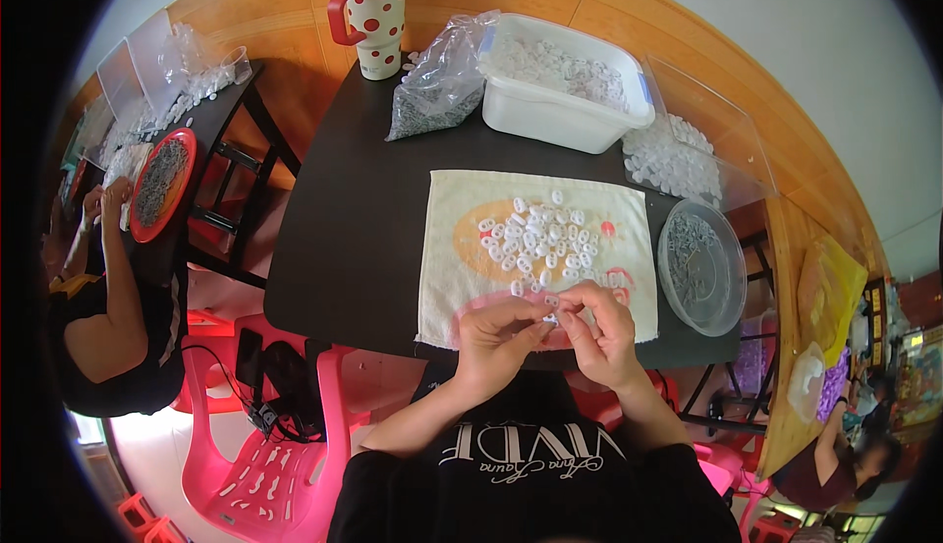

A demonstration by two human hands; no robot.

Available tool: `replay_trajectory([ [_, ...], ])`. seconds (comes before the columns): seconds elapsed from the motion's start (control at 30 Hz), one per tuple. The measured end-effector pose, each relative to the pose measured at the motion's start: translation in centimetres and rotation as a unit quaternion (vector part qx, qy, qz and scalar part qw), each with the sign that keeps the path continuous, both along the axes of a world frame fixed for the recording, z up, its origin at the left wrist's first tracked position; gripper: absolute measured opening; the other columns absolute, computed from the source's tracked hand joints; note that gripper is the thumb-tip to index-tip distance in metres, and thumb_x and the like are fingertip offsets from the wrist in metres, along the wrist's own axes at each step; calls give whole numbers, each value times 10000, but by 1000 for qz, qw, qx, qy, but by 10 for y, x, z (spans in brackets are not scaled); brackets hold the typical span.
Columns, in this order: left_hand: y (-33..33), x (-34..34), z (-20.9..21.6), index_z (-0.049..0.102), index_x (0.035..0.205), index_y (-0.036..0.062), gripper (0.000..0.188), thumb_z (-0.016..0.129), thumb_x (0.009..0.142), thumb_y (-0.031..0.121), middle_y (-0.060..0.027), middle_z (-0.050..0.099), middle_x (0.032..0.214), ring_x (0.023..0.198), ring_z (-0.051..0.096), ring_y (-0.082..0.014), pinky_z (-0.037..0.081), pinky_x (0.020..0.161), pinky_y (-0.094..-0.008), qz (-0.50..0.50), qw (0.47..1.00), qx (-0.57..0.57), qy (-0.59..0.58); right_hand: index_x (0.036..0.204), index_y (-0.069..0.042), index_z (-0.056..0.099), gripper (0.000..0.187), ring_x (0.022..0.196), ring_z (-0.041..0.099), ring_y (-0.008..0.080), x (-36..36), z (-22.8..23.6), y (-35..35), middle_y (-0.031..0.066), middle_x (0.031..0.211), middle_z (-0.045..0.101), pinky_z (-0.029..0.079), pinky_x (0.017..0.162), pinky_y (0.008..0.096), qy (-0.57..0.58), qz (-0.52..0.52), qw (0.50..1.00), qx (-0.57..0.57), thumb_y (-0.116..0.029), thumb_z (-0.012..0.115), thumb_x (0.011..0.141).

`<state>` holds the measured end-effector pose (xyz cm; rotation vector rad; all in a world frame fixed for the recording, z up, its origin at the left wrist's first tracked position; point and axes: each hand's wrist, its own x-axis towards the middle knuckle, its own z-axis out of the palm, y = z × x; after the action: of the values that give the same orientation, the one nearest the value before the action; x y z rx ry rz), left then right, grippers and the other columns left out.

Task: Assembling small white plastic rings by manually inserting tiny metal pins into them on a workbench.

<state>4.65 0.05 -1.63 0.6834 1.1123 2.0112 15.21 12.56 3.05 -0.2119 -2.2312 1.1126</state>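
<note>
My left hand (499, 343) and my right hand (601, 335) meet over the near edge of a pale printed towel (442, 248). Between their fingertips is a small white oval piece (552, 301) with two dark spots. Both hands are closed in a pinch around it, and fingers hide part of it. Just beyond them, a loose heap of similar white oval pieces (535, 234) lies on the towel. Right of the towel, a round clear tray (729, 293) holds many small grey metal-looking parts, too small to make out.
On the dark table (339, 219) stand a white tub (550, 116) of pale pieces, a bag of grey parts (437, 106), a spotted tumbler (381, 18) and a clear box (678, 160). A pink chair (260, 464) is at left. Another person (108, 327) works at the left table.
</note>
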Motion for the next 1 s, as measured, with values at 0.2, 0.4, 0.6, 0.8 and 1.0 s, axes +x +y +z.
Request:
replay_trajectory([
  [0.2,-1,3,-2,688,998,-66,213,612,837,-183,-83,681,967,883,659,-118,572,777,-246,5,1000,12,-2,1055,23,606,241,760,642,216,-3,-2,-2,119,900,642,495,665,289,18,20,999,25,132,557,845],
  [0.4,-2,0,2,693,1020,-49,219,626,845,-162,-74,676,934,839,656,-115,546,736,-230,29,998,17,-45,1028,51,604,190,704,585,165,1,-4,7,103,856,625,458,641,264,10,4,1000,-16,111,607,848],
  [0.6,-6,-24,-11,686,1077,-38,237,620,867,-126,-87,690,909,786,671,-149,542,720,-254,98,995,20,-27,978,-13,680,192,738,588,221,3,-10,42,112,838,576,462,663,289,-70,-86,989,99,85,638,817],
  [0.8,-6,-20,-17,677,1075,-44,219,632,871,-109,-101,706,917,783,684,-162,554,722,-268,72,995,16,-68,976,-43,700,307,843,570,274,-23,-9,34,80,902,535,482,701,386,-179,-33,935,304,52,656,687],
  [1.0,-6,-20,-14,674,1048,-45,192,640,871,-110,-100,706,922,801,688,-156,552,728,-258,50,997,-1,-53,1012,-29,695,298,812,594,267,-12,-28,45,91,873,573,482,690,335,-133,-33,960,242,57,672,727],
])
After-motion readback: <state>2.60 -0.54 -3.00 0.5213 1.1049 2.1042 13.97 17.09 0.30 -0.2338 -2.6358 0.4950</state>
